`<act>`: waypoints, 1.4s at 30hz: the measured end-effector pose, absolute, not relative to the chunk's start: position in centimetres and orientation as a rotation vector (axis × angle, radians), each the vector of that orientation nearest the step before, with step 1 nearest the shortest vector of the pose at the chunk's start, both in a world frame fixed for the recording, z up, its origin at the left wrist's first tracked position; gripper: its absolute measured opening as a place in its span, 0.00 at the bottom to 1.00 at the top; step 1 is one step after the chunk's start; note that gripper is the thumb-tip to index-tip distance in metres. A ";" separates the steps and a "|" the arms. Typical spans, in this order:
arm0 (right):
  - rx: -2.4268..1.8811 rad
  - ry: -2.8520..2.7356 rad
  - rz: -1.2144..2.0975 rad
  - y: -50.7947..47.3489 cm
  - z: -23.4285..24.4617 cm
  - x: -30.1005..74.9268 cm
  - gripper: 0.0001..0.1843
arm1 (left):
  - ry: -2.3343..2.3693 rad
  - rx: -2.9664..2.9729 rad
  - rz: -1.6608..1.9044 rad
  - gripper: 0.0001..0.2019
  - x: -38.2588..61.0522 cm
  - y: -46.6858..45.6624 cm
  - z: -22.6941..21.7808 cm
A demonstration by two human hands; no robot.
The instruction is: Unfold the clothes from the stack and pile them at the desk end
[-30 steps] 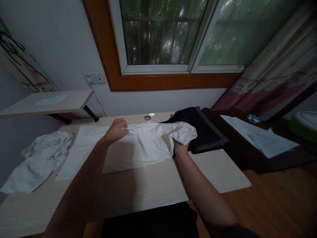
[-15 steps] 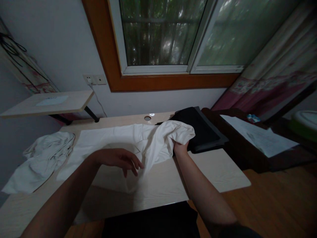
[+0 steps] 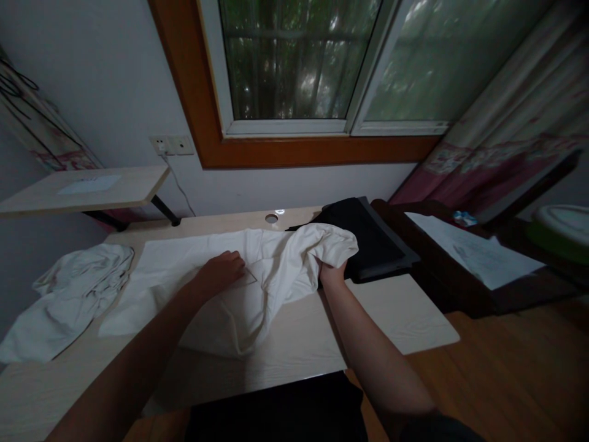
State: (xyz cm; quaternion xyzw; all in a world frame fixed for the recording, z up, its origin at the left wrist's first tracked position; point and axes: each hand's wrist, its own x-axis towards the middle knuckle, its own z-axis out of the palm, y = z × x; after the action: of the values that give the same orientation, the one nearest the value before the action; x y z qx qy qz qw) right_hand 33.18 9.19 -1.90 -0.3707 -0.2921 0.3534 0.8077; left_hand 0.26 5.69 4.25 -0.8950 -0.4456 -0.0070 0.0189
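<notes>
The white cloth garment [image 3: 280,270] is lying across the middle of the pale wooden tabletop [image 3: 405,319]. The left hand [image 3: 221,271] is pressing on it with loosely bent fingers [image 3: 237,263], while the right hand [image 3: 332,275] is gripping its bunched right end.

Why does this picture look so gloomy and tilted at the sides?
Head view: dim, seemingly lit mostly through the window; the white cloth is brightest, while the left hand and right hand are dark; walls and table edges lean outward, a wide-lens distortion; no harsh glare.
</notes>
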 end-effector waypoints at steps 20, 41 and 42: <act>-0.774 -0.614 0.844 9.4 -1.2 32.8 0.18 | -1.427 -2.849 0.136 0.10 0.3 4.9 6.0; -0.865 -0.673 0.773 10.1 -1.5 32.9 0.18 | -1.766 -2.400 -0.315 0.03 -0.4 5.3 10.3; -0.884 -0.698 0.765 10.1 -1.3 32.9 0.18 | -1.818 -2.364 -0.406 0.03 -0.8 5.7 11.2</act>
State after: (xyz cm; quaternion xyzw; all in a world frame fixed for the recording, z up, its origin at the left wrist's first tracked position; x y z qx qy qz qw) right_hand 32.95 10.06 -1.26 -0.4089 -0.3227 0.3534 0.7770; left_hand -0.83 5.67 11.19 -0.7838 -0.6027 -0.1345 0.0660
